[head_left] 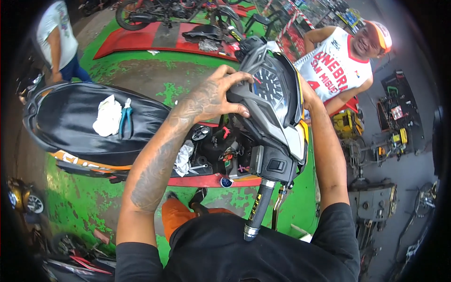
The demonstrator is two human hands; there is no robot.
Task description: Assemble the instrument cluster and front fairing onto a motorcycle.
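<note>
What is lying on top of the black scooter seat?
On the seat lie a crumpled white rag and blue-handled pliers, side by side. Whatever sits beneath the rag is covered and cannot be seen.

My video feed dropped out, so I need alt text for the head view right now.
Both bare hands grip a scooter's handlebar cowl with its speedometer: the left hand clasps its left edge, the right hand is mostly hidden behind its right side. The handlebar grip points toward the wearer; blue pliers and a white rag lie on the black seat.
</note>
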